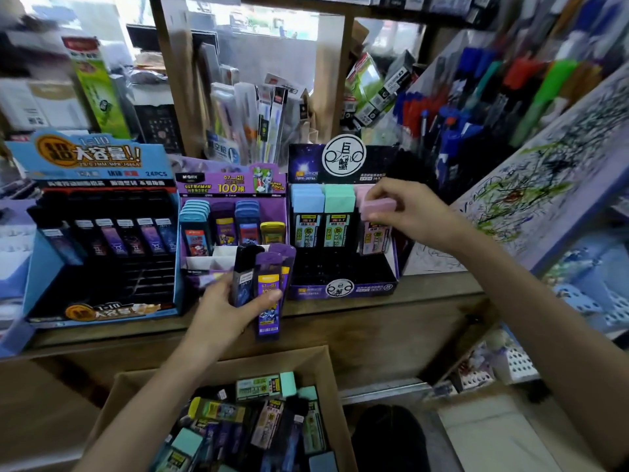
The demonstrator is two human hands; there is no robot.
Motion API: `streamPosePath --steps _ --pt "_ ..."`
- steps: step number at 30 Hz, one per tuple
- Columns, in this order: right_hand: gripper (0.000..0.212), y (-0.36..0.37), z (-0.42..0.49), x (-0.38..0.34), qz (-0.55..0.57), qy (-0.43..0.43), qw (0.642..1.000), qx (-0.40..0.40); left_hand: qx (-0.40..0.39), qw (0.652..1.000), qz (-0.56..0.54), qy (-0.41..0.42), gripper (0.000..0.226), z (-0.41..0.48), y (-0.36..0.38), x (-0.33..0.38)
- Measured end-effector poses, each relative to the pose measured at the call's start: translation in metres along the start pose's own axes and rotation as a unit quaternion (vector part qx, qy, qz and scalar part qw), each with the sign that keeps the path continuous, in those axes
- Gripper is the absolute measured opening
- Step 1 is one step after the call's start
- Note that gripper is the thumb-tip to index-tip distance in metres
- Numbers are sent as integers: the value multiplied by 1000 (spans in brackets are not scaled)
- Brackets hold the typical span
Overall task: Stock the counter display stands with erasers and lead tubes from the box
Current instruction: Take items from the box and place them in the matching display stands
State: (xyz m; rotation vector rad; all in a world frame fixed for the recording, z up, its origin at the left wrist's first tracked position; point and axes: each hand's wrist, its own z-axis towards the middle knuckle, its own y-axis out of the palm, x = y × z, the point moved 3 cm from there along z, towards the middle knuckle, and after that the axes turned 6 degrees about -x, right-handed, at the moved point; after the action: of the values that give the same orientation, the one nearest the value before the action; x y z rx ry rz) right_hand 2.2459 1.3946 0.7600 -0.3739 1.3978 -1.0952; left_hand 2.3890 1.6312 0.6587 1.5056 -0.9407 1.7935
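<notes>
My left hand grips a bunch of lead tubes, purple and black, in front of the purple middle stand. My right hand pinches a pink-capped tube at the right column of the dark right stand, beside blue-capped and mint-capped tubes. A blue stand on the left holds a row of dark tubes. Below the counter, the cardboard box holds several loose tubes and erasers.
The wooden counter edge runs under the stands. Pen racks and a scribbled test pad crowd the right side. Packaged pens stand behind the stands. White baskets sit on a lower right shelf.
</notes>
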Motion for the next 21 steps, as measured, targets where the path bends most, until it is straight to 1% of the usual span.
streamPosePath --steps 2,4,6,8,9,10,12,14,16,19,21 --pt "30 4 1 3 4 0 1000 -11 3 1000 3 -6 33 0 1 1" --pt "28 7 2 5 7 -1 1000 -10 5 1000 8 -14 35 0 0 2" --pt "24 10 1 9 10 7 1000 3 8 1000 11 -23 39 1 0 2" --pt "24 12 -1 13 5 20 999 33 9 999 9 -30 39 1 0 2" --pt "23 12 -4 13 -24 11 998 55 9 999 5 -31 38 1 1 2" --pt "21 12 -6 12 -76 -9 994 77 9 1000 3 -30 37 1 1 2" --pt "21 13 -8 10 -204 -46 971 115 13 999 2 -29 32 1 2 4" --pt "24 14 -10 10 -281 -47 951 122 17 999 -9 -33 24 3 3 4" --pt "25 16 -10 9 -305 -44 945 112 21 999 -25 -38 20 3 5 5" --pt "25 16 -10 5 -326 -33 939 102 23 998 -48 -45 28 1 7 8" --pt "29 16 -12 -2 -357 -29 927 115 20 997 -59 -48 30 -1 8 9"
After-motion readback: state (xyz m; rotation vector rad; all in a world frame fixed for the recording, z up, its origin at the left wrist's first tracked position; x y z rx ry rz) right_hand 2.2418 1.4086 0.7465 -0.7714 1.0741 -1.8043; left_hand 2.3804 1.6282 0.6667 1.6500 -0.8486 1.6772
